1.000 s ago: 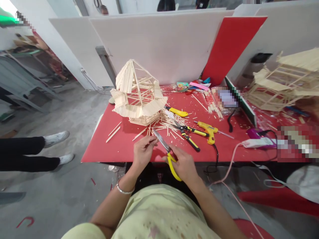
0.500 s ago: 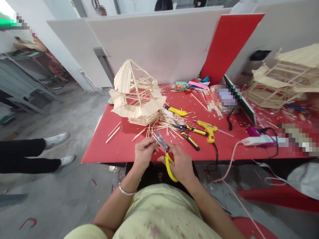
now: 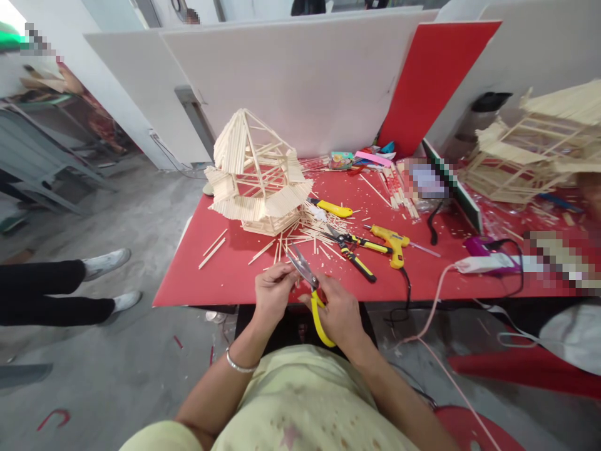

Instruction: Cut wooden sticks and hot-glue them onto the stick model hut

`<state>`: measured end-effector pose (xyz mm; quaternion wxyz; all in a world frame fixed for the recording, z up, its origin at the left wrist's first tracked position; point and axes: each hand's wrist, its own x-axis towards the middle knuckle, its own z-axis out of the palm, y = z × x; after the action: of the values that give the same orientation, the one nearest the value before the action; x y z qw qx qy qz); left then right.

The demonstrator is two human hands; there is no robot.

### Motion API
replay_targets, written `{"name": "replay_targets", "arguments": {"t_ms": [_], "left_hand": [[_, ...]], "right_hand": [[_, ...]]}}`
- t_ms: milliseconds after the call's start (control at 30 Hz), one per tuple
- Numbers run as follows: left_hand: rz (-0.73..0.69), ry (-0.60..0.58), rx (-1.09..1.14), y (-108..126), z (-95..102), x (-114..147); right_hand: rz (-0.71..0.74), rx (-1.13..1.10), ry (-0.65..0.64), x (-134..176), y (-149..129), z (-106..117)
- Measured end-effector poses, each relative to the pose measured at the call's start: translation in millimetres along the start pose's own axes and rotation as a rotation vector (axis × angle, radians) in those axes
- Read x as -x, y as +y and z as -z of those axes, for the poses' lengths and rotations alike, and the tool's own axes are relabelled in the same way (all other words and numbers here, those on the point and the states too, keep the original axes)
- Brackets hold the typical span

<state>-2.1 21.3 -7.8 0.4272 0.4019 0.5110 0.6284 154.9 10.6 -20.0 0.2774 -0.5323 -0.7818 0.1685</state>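
Our right hand [image 3: 340, 308]'s wrapped around yellow-handled metal scissors [image 3: 313, 284] above the smooth red tabletop [image 3: 220, 282]'s near edge, probably angled so the blades reach our left hand [image 3: 273, 293], fingers pinched together, contents unclear. Farther left: pale wooden-stick pagoda model [image 3: 248, 208], ridged roofs, open framing.

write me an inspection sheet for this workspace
Surface: red tabletop, littered with loose sticks.
Work things: stick model standing, roof partly uncovered; yellow-handled scissors, blades parted.
Clutter: yellow cutter, black-and-yellow shears, glue gun.
Left hand: fingers pinched; anything held is too small to tell.
Right hand: holding the scissors.
Cables: glue gun's dark cord and a pink cable drop past the front edge.
Surroundings: white boards behind, second stick model at right, white shoes on the floor at left.
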Motion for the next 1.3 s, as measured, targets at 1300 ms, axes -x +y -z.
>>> {"name": "replay_targets", "arguments": {"t_ms": [1300], "left_hand": [[0.104, 0.014, 0.113, 7, 9.2, -3]], "right_hand": [[-0.218, 0.325, -0.06, -12, 1, -6]]}}
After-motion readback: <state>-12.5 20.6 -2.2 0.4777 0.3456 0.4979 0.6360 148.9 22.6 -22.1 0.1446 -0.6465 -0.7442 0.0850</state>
